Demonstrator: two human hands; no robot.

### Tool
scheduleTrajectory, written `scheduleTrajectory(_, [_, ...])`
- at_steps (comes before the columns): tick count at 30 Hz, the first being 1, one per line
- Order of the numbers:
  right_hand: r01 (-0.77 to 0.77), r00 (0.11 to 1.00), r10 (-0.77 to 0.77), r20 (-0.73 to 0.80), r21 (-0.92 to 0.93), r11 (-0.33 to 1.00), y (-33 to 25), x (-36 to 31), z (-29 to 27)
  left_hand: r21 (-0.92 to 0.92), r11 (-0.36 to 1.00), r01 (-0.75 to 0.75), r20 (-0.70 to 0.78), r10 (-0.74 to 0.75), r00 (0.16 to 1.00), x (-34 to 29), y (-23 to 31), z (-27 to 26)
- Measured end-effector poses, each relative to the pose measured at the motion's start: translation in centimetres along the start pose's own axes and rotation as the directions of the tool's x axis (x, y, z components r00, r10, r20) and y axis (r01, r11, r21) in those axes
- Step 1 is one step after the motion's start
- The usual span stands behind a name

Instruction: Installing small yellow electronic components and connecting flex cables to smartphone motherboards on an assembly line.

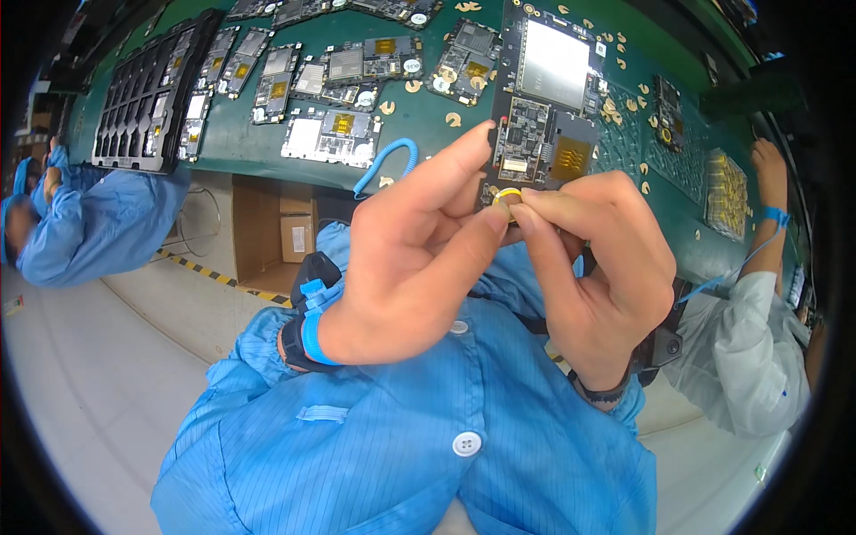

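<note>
A long black circuit board (528, 125) with a big silver shield plate and an amber film patch is held up before me. My left hand (401, 259) is closed around its near end, thumb and fingertips at the edge. At that end sits a small round part with a yellow rim (507, 193), looking like a coin cell. My right hand (611, 259) pinches this part between thumb and index finger, right beside my left thumb tip. The fingers hide most of it, and whether it is attached to the board I cannot tell.
Several circuit boards (330, 135) lie on the green mat (419, 125) to the left, beside a black slotted tray (134, 107). Notched tan discs (454, 119) are scattered about. A pack of yellow-rimmed parts (727, 194) is at right. Other people sit on both sides.
</note>
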State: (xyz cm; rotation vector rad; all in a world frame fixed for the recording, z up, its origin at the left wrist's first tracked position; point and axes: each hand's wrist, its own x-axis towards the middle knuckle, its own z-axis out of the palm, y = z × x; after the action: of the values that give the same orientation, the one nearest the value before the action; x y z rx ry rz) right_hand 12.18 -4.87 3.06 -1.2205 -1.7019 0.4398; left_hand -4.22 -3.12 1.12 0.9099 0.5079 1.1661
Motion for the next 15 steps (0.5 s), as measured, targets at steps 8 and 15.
scheduleTrajectory(8, [-0.106,0.97,0.099,0.221,0.02,0.994,0.7,1.4,-2.0,0.016,0.985,0.171,-0.033,-0.171,0.985,0.9,0.2,-0.9])
scheduleTrajectory(15, [0.006,0.976,-0.01,0.219,0.018,1.0,1.5,1.4,-1.8,-0.018,0.986,0.165,-0.098,-0.166,0.981,0.8,0.0,-0.8])
